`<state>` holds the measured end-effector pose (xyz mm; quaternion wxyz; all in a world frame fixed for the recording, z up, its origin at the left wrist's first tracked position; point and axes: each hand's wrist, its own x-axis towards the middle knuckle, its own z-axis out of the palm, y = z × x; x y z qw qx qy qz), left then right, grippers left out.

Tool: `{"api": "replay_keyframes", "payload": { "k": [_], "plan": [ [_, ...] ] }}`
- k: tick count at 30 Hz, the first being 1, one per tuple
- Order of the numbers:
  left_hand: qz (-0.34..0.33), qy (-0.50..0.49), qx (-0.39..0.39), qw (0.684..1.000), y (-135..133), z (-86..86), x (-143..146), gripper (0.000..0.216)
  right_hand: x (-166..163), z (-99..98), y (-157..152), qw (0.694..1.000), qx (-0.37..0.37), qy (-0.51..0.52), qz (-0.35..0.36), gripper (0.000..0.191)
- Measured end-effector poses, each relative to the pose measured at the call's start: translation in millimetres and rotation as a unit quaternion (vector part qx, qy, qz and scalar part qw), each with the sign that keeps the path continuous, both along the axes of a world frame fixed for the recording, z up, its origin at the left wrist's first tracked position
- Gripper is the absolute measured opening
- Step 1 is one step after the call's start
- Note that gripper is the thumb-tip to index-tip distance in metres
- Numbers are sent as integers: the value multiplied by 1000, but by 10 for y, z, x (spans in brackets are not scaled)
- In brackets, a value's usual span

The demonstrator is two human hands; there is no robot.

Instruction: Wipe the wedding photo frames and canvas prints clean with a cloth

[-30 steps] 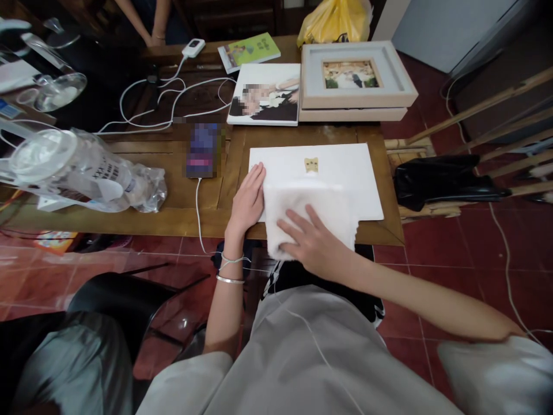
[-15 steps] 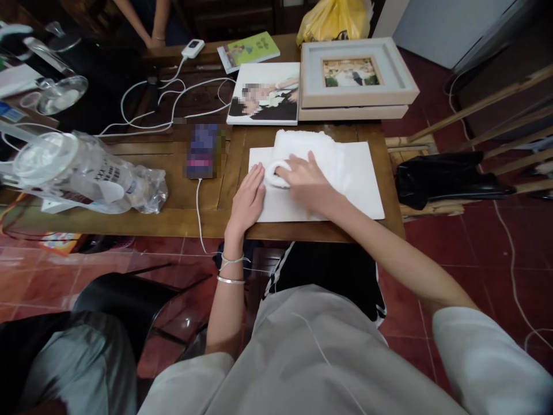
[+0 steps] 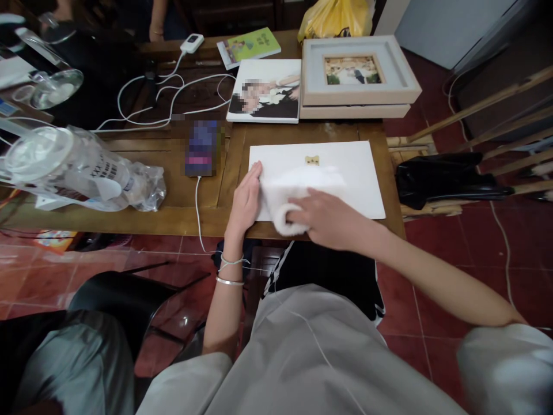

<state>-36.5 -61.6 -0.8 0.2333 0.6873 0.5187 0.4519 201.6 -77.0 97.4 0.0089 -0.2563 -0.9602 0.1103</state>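
Note:
A white rectangular panel (image 3: 358, 173) lies flat near the table's front edge, with a small gold-coloured metal piece (image 3: 311, 161) on its upper middle. My left hand (image 3: 246, 199) rests along the panel's left edge, fingers stretched out and holding nothing. On the panel's front part, my right hand (image 3: 324, 216) presses a folded white cloth (image 3: 280, 190). The cloth is slightly smeared by motion, and its rolled end hangs at the panel's front edge. My right fingers are partly tucked into that fold.
Behind the panel stand a photo print (image 3: 268, 92) and stacked picture frames (image 3: 358, 95). A phone (image 3: 201, 147) on a white cable lies to the left, near a plastic-wrapped cup (image 3: 86, 167). A yellow bag (image 3: 337, 20) and a green booklet (image 3: 250, 47) are at the back.
My right hand has drawn the cloth from the panel's back edge toward its front edge, uncovering the gold-coloured piece. My left hand has stayed at the panel's left edge.

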Motion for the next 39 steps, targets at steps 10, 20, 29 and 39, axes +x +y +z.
{"api": "replay_keyframes", "payload": {
  "k": [10, 20, 29, 39],
  "plan": [
    [7, 89, 27, 996, 38, 30, 14, 34, -747, 97, 1015, 990, -57, 61, -116, 48],
    [-5, 89, 24, 996, 32, -1, 1, 37, -98, 9, 1264, 978, -51, 106, -173, 44],
    [5, 85, 38, 996, 26, -11, 15, 41, 1187, -203, 103, 974, -7, 108, -199, 41],
    [-1, 95, 31, 995, 23, 21, -3, 38, 1251, -189, -321, 984, -30, 135, -116, 45]
  ]
}}
